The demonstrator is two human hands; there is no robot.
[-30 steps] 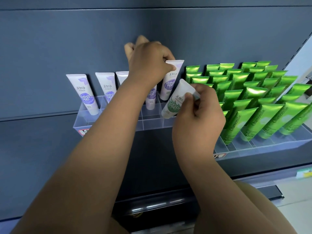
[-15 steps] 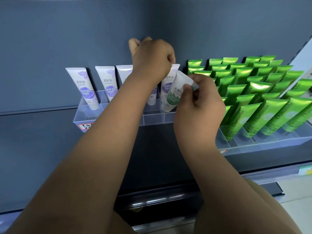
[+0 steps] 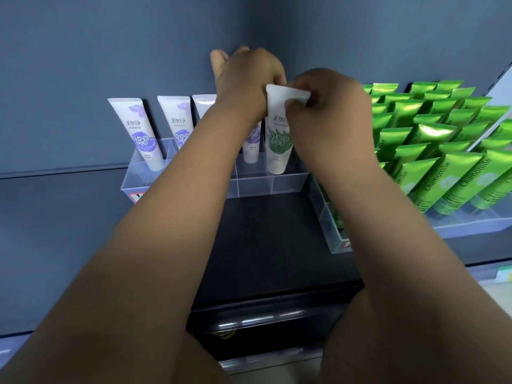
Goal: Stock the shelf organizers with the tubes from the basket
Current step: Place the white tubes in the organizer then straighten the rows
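My right hand (image 3: 329, 98) pinches the flat top end of a white tube with a green label (image 3: 277, 139), which stands nearly upright with its cap down in the rightmost back slot of the clear organizer (image 3: 249, 184). My left hand (image 3: 249, 79) curls round the top of a white tube with a purple label (image 3: 252, 145) in the slot just left of it. More purple-label tubes (image 3: 138, 131) stand in the back row to the left. The basket is out of view.
A second clear organizer (image 3: 471, 223) to the right is packed with several green Chamomile tubes (image 3: 454, 151). The shelf's grey back wall (image 3: 110, 65) stands close behind the tubes. A dark shelf board (image 3: 263, 245) lies below, in front of the organizers.
My right hand has swung the green-label tube from a slant to nearly upright and lowered its cap into the organizer slot. My left hand has stayed on the purple-label tube.
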